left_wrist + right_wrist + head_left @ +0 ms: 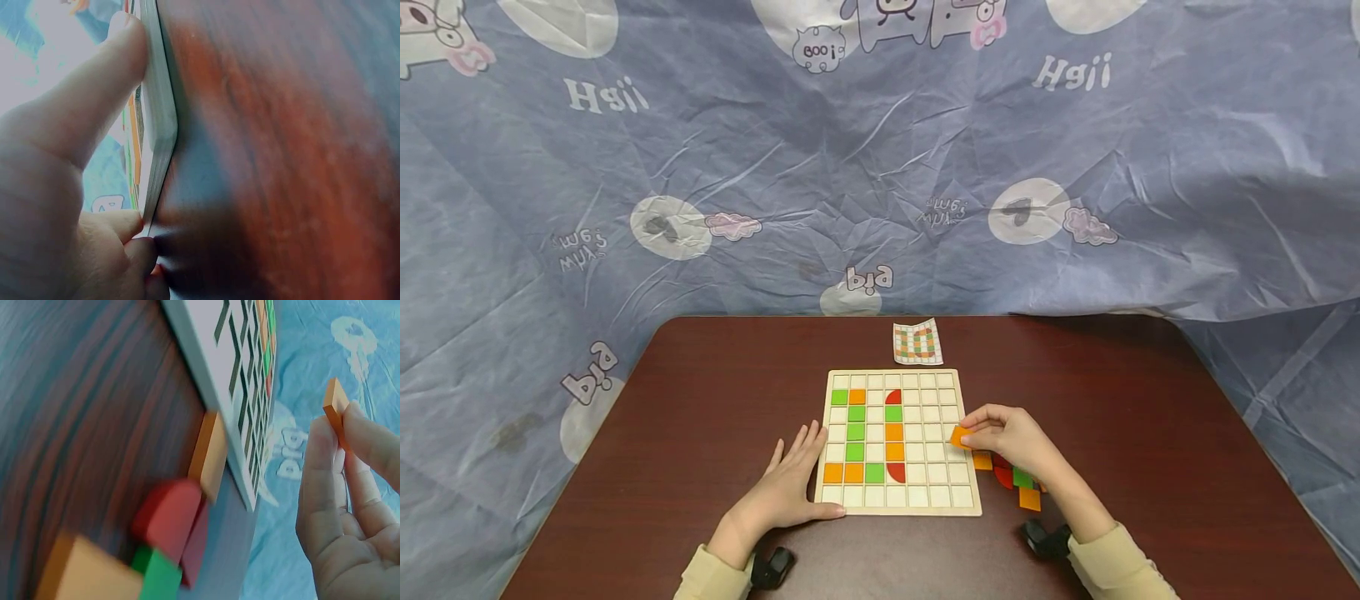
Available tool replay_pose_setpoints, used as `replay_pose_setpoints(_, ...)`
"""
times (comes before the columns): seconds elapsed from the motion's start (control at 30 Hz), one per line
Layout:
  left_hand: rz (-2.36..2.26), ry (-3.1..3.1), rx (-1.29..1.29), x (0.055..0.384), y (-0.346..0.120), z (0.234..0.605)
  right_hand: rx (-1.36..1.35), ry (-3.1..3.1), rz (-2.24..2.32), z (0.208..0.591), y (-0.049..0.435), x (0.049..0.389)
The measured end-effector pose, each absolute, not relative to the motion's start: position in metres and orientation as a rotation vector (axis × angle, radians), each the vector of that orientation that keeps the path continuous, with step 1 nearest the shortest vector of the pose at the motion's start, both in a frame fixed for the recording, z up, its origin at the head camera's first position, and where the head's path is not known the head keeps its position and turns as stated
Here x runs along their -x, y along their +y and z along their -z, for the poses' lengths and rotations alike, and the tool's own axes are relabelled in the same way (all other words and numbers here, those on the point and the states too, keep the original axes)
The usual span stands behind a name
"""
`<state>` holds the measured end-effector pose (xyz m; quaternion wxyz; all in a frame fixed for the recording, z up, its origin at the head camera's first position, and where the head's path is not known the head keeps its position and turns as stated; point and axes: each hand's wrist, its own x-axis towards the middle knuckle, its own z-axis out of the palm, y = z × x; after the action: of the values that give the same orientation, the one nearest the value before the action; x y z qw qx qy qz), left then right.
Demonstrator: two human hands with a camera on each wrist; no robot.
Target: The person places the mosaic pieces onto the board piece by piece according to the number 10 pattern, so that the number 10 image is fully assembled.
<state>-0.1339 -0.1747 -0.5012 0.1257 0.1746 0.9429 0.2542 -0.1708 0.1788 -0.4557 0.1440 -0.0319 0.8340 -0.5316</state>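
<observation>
A pale wooden grid board [931,505] lies on the table, with green, orange and red pieces set in cells of its left half and middle. My left hand [786,487] rests at the board's lower left corner, fingers straight along the left side and thumb [128,47] on the near edge. Between thumb and fingers my right hand [1011,437] pinches an orange square tile [335,406], held up over the board's right edge. Below that hand lie loose pieces: an orange tile [209,456] against the board, a red quarter-round piece [169,509] and a green tile [1022,477].
A small paper card [917,342] printed with a coloured grid pattern lies behind the board. Another orange tile [1029,499] is nearest the front of the loose pile. A blue patterned cloth [865,167] hangs behind the dark wooden table [715,400].
</observation>
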Motion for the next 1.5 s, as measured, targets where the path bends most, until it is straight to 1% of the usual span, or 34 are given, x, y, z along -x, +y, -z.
replay_pose_setpoints(0.27, -0.749, 2.743, -0.508, 0.134, -0.174, 0.502, 0.151, 2.344, 1.556, 0.462, 0.155, 0.171)
replay_pose_setpoints(0.6, -0.756, 2.744, -0.514, 0.132, -0.173, 0.501, 0.241, 2.381, 1.468, 0.471, 0.134, 0.169)
replay_pose_setpoints(1.0, -0.769, 2.717, -0.511, 0.134, -0.174, 0.5, 0.316, 2.548, 1.313, 0.48, 0.121, 0.164)
replay_pose_setpoints(1.5, -0.762, 2.727, -0.507, 0.134, -0.175, 0.502, 0.401, 2.68, 1.145, 0.481, 0.111, 0.158)
